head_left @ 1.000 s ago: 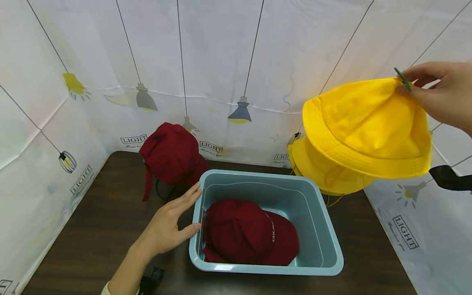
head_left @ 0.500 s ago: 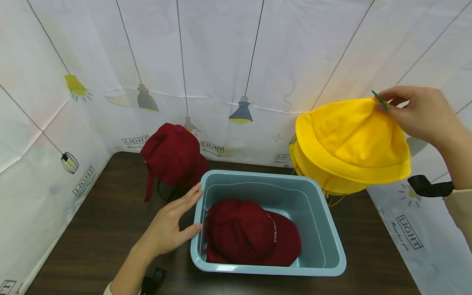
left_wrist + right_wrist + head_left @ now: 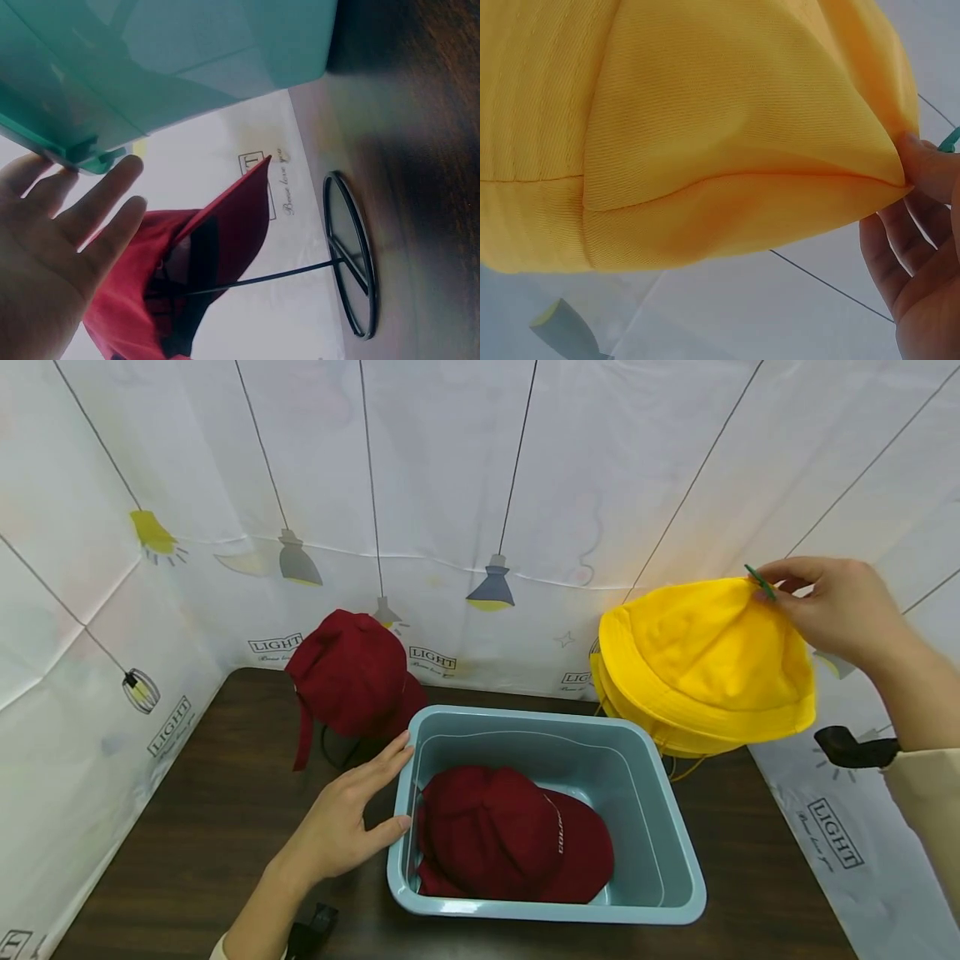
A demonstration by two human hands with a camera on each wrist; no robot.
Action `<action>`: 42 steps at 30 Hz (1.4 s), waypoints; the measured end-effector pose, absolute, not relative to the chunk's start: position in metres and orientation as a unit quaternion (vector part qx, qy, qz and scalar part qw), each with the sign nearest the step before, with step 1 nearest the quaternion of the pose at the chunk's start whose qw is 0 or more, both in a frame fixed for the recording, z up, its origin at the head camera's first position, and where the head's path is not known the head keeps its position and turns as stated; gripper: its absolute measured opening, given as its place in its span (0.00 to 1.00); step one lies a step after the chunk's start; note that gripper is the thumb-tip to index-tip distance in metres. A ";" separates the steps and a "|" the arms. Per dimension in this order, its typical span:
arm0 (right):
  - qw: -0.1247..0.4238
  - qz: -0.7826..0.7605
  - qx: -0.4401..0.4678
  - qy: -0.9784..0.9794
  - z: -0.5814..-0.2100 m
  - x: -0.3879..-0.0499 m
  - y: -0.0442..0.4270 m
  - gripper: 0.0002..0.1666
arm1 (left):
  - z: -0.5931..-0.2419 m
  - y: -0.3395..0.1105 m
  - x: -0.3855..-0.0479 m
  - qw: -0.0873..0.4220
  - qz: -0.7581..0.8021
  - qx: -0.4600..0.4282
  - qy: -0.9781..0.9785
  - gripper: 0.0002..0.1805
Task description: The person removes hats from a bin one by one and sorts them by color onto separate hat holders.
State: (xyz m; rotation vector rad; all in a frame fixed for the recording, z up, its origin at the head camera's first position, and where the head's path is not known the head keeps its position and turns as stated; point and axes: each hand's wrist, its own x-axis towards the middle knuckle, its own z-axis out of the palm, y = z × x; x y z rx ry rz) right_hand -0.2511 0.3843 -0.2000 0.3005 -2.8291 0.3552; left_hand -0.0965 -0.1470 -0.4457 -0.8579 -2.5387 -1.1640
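Note:
A yellow bucket hat (image 3: 712,652) with a green tab hangs from my right hand (image 3: 840,610), whose thumb and fingers pinch its crown; it overlaps another yellow hat (image 3: 686,745) beneath. The right wrist view shows the pinched crown (image 3: 765,150) beside the hand (image 3: 922,247). My left hand (image 3: 341,814) rests with extended fingers on the left rim of a blue bin (image 3: 547,908). Inside the bin lies a dark red cap (image 3: 502,835). In the left wrist view, the hand (image 3: 67,240) touches the bin's rim (image 3: 45,146).
Behind my left hand, another dark red cap (image 3: 348,672) sits on a black wire stand (image 3: 366,300). A white sheet (image 3: 435,460) printed with lamps rises behind and beside the dark wooden table (image 3: 187,827).
My right hand has moved left and down with the upper yellow hat, which now covers more of the hat beneath. The left hand stays on the bin's rim.

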 end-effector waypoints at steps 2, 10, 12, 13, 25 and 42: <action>0.135 0.127 0.104 -0.977 -0.202 -0.251 0.385 0.16 | -0.446 -0.147 -0.096 0.111 -0.397 -0.292 -0.863 0.40; 0.116 0.145 0.102 -0.977 -0.214 -0.250 0.387 0.17 | -0.447 -0.148 -0.096 0.111 -0.392 -0.292 -0.865 0.41; 0.110 0.148 0.099 -0.978 -0.217 -0.251 0.388 0.18 | -0.448 -0.148 -0.096 0.111 -0.390 -0.292 -0.866 0.41; 0.109 0.149 0.099 -0.978 -0.219 -0.251 0.389 0.18 | -0.448 -0.148 -0.096 0.110 -0.390 -0.292 -0.866 0.41; 0.117 0.159 0.111 -0.974 -0.237 -0.256 0.396 0.16 | -0.449 -0.148 -0.096 0.104 -0.395 -0.283 -0.868 0.41; 0.105 0.175 0.095 -0.974 -0.247 -0.256 0.392 0.21 | -0.449 -0.148 -0.096 0.106 -0.392 -0.286 -0.868 0.41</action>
